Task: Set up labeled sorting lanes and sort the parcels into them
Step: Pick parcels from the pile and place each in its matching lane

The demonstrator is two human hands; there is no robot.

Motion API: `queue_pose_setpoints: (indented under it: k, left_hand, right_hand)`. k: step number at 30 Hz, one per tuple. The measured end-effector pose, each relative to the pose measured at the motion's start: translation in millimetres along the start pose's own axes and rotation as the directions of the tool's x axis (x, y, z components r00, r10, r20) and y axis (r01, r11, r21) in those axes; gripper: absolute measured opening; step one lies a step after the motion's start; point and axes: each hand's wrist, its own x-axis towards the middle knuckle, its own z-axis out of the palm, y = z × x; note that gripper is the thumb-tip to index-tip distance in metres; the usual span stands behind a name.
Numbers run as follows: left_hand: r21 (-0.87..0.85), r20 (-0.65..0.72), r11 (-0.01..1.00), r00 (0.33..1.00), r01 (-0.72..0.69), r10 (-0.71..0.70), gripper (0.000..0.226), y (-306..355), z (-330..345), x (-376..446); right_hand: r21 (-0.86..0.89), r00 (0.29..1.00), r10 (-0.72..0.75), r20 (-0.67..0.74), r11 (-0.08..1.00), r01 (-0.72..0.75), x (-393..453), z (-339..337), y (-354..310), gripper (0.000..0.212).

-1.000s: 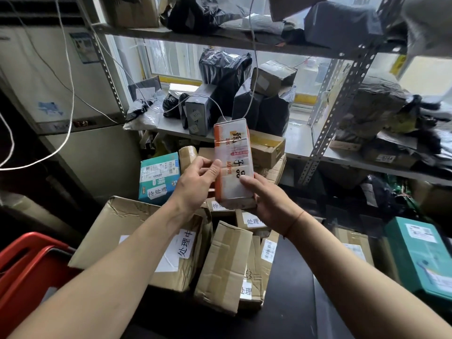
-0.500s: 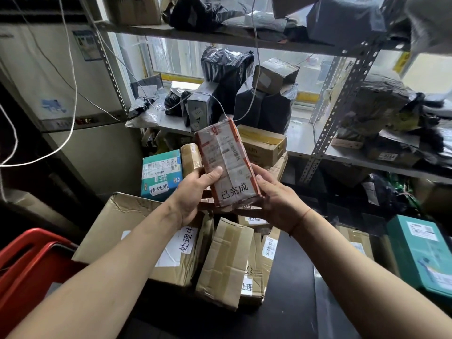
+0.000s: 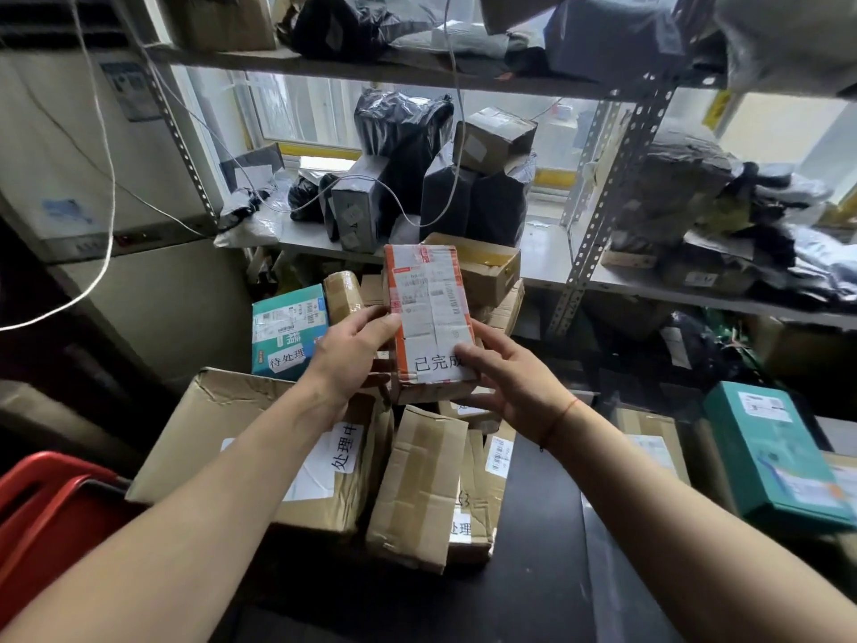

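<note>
I hold a small brown parcel (image 3: 429, 317) with orange tape and a white label reading 已完成 upright in front of me. My left hand (image 3: 352, 355) grips its left side, thumb on the front. My right hand (image 3: 501, 382) holds its lower right corner, thumb pressed on the label. Below lie a large cardboard box (image 3: 222, 424) labelled 处理中, a creased brown parcel (image 3: 417, 489) and a teal box (image 3: 287, 331) labelled 待处理.
A metal shelf (image 3: 547, 266) behind carries black-wrapped parcels (image 3: 403, 146) and small boxes. Another teal box (image 3: 770, 457) sits at right, a red basket (image 3: 41, 517) at lower left. White cables (image 3: 109, 215) hang at left. A dark tabletop (image 3: 533, 573) lies below.
I turned the parcel from its side face to its labelled front, then set it upright from a tilt. My right thumb now rests on the label.
</note>
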Motion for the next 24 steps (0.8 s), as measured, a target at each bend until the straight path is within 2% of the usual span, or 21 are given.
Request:
queue_pose_setpoints:
  k: [7,13,18,24]
  left_hand:
    - [-0.023,-0.006,0.999,0.999,-0.033,0.033,0.037,-8,25,-9]
    - [0.075,0.011,0.994,0.997,-0.075,0.075,0.045,-11,58,-20]
    - [0.065,0.066,0.996,0.996,-0.063,0.058,0.030,0,105,-34]
    - [0.093,0.115,0.995,0.993,-0.039,0.028,0.032,2,197,-44]
  right_hand:
    - [-0.096,0.991,-0.051,-0.126,0.995,0.039,-30,7,9,0.042]
    - [-0.109,0.975,-0.052,-0.217,0.994,0.029,-61,-12,15,0.043]
    - [-0.113,0.968,-0.075,-0.239,0.992,0.050,-93,-43,10,0.044]
    - [-0.114,0.965,-0.088,-0.247,0.992,0.061,-146,-122,0,0.048]
